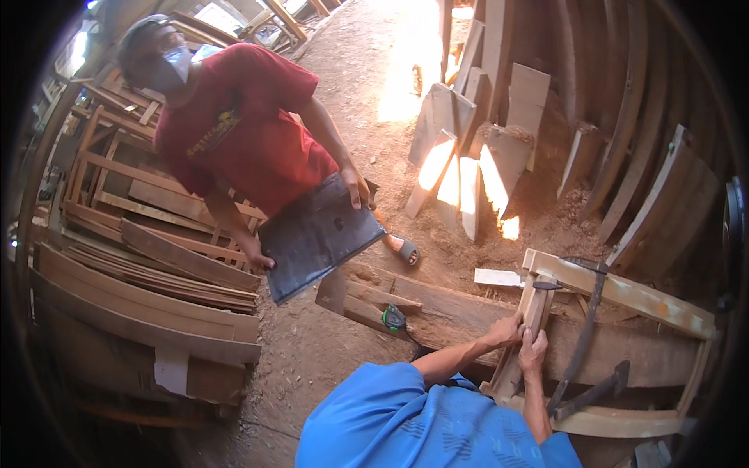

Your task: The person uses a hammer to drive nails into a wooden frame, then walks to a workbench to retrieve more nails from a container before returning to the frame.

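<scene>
A pale wooden frame (624, 292) lies on a heavy timber bench (460, 308) at the lower right. My left hand (507, 332) wraps around the short wooden piece at the frame's left end. Just right of it, my right hand (533, 351) is closed on the same wooden piece (535, 306), its thumb up along the wood. A dark metal bar clamp (583, 339) spans the frame to the right of my hands. A second dark metal bar (594, 390) lies slantwise near the frame's near rail. The undersides of my fingers are hidden.
A green and black tape measure (394, 317) rests on the bench's left part. Across from me a person in a red shirt (246, 125) holds a dark flat board (320, 234). Curved boards (632, 117) lean at right; stacked wood (148, 288) stands left. Shavings cover the floor (343, 86).
</scene>
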`<act>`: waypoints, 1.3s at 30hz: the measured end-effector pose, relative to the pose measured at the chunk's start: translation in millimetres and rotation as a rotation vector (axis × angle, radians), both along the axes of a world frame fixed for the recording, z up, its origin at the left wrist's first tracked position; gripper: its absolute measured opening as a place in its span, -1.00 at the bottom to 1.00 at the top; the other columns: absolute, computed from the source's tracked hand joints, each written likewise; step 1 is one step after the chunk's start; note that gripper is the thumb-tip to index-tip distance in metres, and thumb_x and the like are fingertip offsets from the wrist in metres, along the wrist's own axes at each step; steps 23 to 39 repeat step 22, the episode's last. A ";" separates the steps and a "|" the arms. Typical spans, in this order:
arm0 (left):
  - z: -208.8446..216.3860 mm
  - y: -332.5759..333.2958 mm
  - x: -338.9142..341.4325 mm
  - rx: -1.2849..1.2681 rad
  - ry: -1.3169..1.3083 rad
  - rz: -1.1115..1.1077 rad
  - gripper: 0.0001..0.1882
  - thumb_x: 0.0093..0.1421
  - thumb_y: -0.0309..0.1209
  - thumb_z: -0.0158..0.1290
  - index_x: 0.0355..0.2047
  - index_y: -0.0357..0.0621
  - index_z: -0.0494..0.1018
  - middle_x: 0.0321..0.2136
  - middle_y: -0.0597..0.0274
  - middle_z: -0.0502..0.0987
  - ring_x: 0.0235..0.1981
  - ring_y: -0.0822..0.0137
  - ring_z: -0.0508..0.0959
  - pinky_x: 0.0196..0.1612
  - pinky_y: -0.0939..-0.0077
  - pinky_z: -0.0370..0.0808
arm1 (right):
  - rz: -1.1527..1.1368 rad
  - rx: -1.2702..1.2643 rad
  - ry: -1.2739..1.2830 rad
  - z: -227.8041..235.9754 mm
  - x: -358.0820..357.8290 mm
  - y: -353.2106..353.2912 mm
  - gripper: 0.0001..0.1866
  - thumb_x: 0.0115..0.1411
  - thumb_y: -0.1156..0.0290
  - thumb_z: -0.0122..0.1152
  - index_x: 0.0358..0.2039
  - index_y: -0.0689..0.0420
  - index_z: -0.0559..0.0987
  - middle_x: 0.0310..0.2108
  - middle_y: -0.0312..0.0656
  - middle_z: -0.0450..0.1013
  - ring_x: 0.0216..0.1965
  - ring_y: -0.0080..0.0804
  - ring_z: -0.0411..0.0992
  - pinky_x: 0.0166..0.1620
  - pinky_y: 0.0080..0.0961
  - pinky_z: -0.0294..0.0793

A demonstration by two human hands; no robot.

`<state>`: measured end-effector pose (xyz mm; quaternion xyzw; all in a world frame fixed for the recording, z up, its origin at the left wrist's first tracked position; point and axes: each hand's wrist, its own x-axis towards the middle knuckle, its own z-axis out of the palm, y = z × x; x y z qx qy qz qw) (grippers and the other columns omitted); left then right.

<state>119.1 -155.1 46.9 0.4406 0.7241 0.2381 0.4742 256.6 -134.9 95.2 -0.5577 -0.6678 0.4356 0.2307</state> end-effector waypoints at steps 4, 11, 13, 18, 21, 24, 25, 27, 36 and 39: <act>16.6 7.8 -6.8 -0.109 -0.020 -0.042 -0.52 0.25 -0.01 0.00 -0.07 -0.18 0.39 -0.22 -0.36 0.58 -0.12 -0.39 0.55 -0.02 -0.19 0.46 | -0.108 -0.323 0.088 17.6 9.4 -2.0 -0.58 0.28 0.18 0.09 -0.22 0.39 0.41 -0.44 0.27 0.44 -0.35 0.30 0.46 -0.25 0.01 0.40; 6.9 58.1 -32.0 0.189 0.262 0.156 -0.20 0.18 0.04 0.14 0.25 -0.14 0.09 -0.38 -0.24 0.59 -0.36 -0.26 0.60 -0.23 -0.12 0.53 | -0.090 0.157 0.014 81.2 14.9 8.2 -0.61 0.28 0.41 0.03 0.07 0.33 0.40 -0.31 0.15 0.51 -0.28 0.05 0.53 -0.17 -0.11 0.46; 29.9 91.2 -48.1 0.154 0.349 0.112 0.02 0.14 0.04 0.21 0.39 -0.17 -0.09 -0.39 -0.21 0.60 -0.38 -0.22 0.61 -0.29 -0.07 0.52 | -0.191 -0.114 0.034 107.0 13.9 13.6 -0.45 0.32 0.37 0.03 0.26 0.36 0.25 -0.33 0.20 0.53 -0.31 0.16 0.54 -0.22 -0.09 0.51; 68.7 159.7 -84.5 -0.161 0.460 -0.137 0.27 0.02 0.16 0.29 0.48 -0.01 -0.29 -0.07 -0.23 0.59 -0.03 -0.18 0.59 0.01 0.06 0.52 | -0.108 0.185 -0.135 81.6 27.7 26.0 -0.36 0.34 0.32 0.03 0.36 0.30 0.16 -0.17 0.32 0.52 -0.16 0.31 0.52 -0.14 0.02 0.50; 41.9 169.0 -95.7 -0.166 0.415 -0.304 0.26 0.03 0.15 0.29 0.48 0.06 -0.30 0.09 -0.16 0.51 0.16 -0.13 0.48 0.20 0.12 0.41 | -0.070 0.242 -0.075 71.9 20.9 26.1 -0.35 0.37 0.27 0.00 0.40 0.20 0.12 -0.20 0.32 0.53 -0.19 0.30 0.53 -0.13 0.05 0.49; 35.1 170.9 -94.6 -0.175 0.406 -0.341 0.25 0.04 0.14 0.29 0.48 0.10 -0.30 0.11 -0.13 0.50 0.19 -0.13 0.45 0.23 0.12 0.38 | -0.083 0.185 -0.102 68.1 19.2 27.8 -0.34 0.37 0.24 0.01 0.41 0.13 0.11 -0.20 0.33 0.53 -0.20 0.30 0.54 -0.13 0.05 0.49; 35.1 170.9 -94.6 -0.175 0.406 -0.341 0.25 0.04 0.14 0.29 0.48 0.10 -0.30 0.11 -0.13 0.50 0.19 -0.13 0.45 0.23 0.12 0.38 | -0.083 0.185 -0.102 68.1 19.2 27.8 -0.34 0.37 0.24 0.01 0.41 0.13 0.11 -0.20 0.33 0.53 -0.20 0.30 0.54 -0.13 0.05 0.49; 35.1 170.9 -94.6 -0.175 0.406 -0.341 0.25 0.04 0.14 0.29 0.48 0.10 -0.30 0.11 -0.13 0.50 0.19 -0.13 0.45 0.23 0.12 0.38 | -0.083 0.185 -0.102 68.1 19.2 27.8 -0.34 0.37 0.24 0.01 0.41 0.13 0.11 -0.20 0.33 0.53 -0.20 0.30 0.54 -0.13 0.05 0.49; 35.1 170.9 -94.6 -0.175 0.406 -0.341 0.25 0.04 0.14 0.29 0.48 0.10 -0.30 0.11 -0.13 0.50 0.19 -0.13 0.45 0.23 0.12 0.38 | -0.083 0.185 -0.102 68.1 19.2 27.8 -0.34 0.37 0.24 0.01 0.41 0.13 0.11 -0.20 0.33 0.53 -0.20 0.30 0.54 -0.13 0.05 0.49; 35.1 170.9 -94.6 -0.175 0.406 -0.341 0.25 0.04 0.14 0.29 0.48 0.10 -0.30 0.11 -0.13 0.50 0.19 -0.13 0.45 0.23 0.12 0.38 | -0.083 0.185 -0.102 68.1 19.2 27.8 -0.34 0.37 0.24 0.01 0.41 0.13 0.11 -0.20 0.33 0.53 -0.20 0.30 0.54 -0.13 0.05 0.49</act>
